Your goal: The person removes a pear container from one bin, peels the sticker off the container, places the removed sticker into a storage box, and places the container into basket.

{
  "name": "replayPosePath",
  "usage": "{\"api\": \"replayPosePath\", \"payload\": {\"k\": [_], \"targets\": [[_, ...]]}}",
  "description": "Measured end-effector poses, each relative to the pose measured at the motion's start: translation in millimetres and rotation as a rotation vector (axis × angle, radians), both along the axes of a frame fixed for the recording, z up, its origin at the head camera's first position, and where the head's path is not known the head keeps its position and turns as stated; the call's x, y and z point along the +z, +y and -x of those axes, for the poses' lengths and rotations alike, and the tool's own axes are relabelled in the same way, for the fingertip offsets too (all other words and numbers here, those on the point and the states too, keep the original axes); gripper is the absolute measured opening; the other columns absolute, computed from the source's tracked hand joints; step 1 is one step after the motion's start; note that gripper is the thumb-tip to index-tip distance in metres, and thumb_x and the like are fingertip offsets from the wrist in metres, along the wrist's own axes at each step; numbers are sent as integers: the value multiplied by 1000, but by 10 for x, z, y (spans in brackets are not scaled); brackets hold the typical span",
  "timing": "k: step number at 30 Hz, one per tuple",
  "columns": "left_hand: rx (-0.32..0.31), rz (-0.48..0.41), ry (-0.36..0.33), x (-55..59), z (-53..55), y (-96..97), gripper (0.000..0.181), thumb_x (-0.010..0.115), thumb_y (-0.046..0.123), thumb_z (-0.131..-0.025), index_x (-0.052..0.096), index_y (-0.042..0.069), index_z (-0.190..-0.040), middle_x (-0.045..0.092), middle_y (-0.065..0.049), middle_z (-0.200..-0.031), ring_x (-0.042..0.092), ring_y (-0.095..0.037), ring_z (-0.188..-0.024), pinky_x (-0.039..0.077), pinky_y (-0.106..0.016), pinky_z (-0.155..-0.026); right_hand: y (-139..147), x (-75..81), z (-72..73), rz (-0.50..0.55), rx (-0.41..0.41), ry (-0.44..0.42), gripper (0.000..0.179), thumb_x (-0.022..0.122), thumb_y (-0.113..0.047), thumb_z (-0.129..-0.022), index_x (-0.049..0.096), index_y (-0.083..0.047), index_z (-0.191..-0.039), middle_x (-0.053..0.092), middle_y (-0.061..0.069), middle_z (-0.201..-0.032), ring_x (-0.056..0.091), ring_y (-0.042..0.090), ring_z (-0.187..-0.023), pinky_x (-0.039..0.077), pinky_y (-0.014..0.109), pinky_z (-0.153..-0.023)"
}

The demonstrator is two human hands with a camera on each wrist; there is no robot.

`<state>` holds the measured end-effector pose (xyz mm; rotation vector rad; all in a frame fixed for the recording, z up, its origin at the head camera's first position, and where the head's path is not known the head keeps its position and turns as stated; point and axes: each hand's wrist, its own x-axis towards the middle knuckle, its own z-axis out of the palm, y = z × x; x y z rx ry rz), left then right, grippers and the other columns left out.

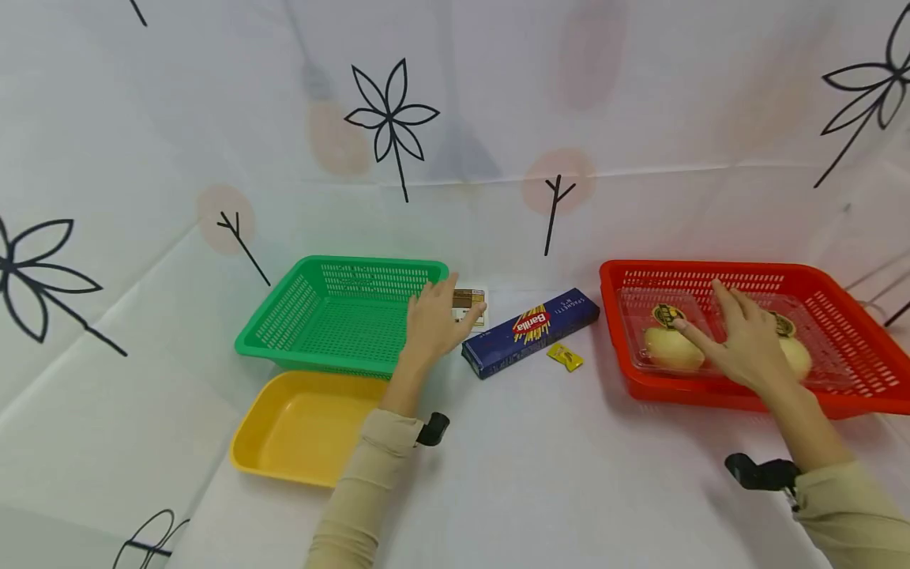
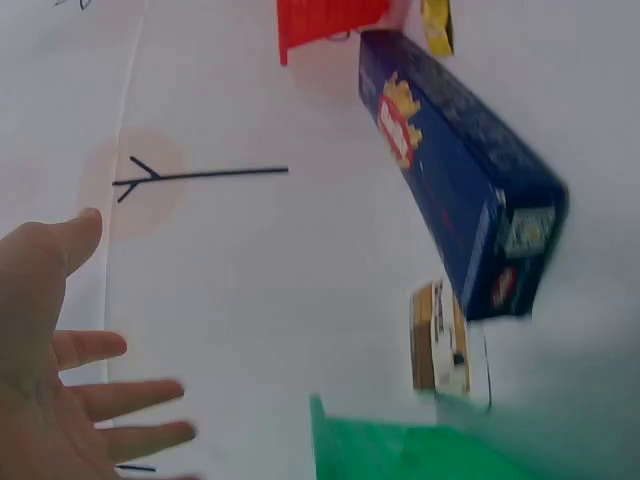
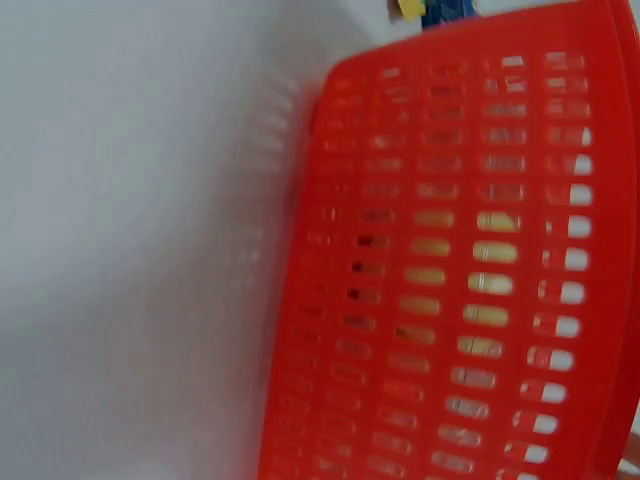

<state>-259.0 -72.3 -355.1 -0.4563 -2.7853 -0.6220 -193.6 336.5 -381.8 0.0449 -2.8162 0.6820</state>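
Note:
My left hand (image 1: 432, 322) hovers with spread fingers by the right end of the green plastic basket (image 1: 284, 348), holding nothing. A small brown-and-white box (image 1: 469, 300) shows partly behind its fingers; the left wrist view shows this box (image 2: 440, 340) beyond the hand (image 2: 50, 370). Over the red plastic basket (image 1: 870, 356), my right hand (image 1: 753, 348) has its fingers extended. Beneath it lie two clear plastic packs, the left pack (image 1: 640, 304) and the right pack (image 1: 828, 367), each with pale yellow round food and a dark label. The hand partly hides both. Basket wall (image 3: 440, 240) fills most of the right wrist view.
A blue Barilla spaghetti box (image 1: 529, 332) lies aslant between the baskets. In front of it is a small yellow packet (image 1: 565, 356). A yellow tray (image 1: 306, 431) stands before the green basket. White patterned cloth (image 1: 483, 221) covers the back.

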Motion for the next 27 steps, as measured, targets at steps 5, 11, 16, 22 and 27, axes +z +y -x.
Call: {"api": "replayPosePath", "payload": {"k": [5, 11, 16, 22, 27], "targets": [[-254, -319, -180, -47, 70, 259, 53, 57, 32, -93, 46, 3, -136, 63, -18, -118, 62, -30, -103, 52, -38, -83, 173, 15, 76, 109, 18, -54, 88, 53, -42, -92, -1, -2, -149, 14, 42, -142, 15, 62, -126, 18, 78, -89], [-390, -533, -363, -126, 97, 609, 44, 59, 23, -92, 52, 4, -131, 65, -17, -113, 64, -26, -99, 53, -28, -75, 325, -1, 166, 116, 21, -131, 86, 51, -42, -94, 3, 6, -147, 21, 46, -137, 27, 64, -116, 27, 75, -87], [-408, -594, -441, -159, 36, 957, 45, 62, 26, -91, 53, 7, -130, 66, -12, -110, 63, -17, -91, 51, -23, -73, 427, -61, 247, 95, 18, -199, 81, 48, -43, -95, 13, 12, -143, 30, 46, -129, 34, 62, -109, 32, 72, -85], [-409, -639, -489, -205, -3, 1354, 46, 65, 25, -89, 55, 6, -129, 66, -7, -104, 61, -10, -86, 51, -19, -67, 478, -144, 300, 122, 25, -225, 77, 47, -41, -95, 18, 13, -141, 32, 46, -128, 36, 60, -110, 34, 70, -85], [-417, -632, -470, -222, -6, 1605, 45, 67, 21, -87, 55, 2, -126, 66, -9, -102, 61, -11, -88, 49, -15, -66, 441, -159, 345, 137, 52, -245, 78, 49, -40, -95, 19, 17, -139, 31, 48, -129, 34, 60, -115, 32, 69, -90]]}}
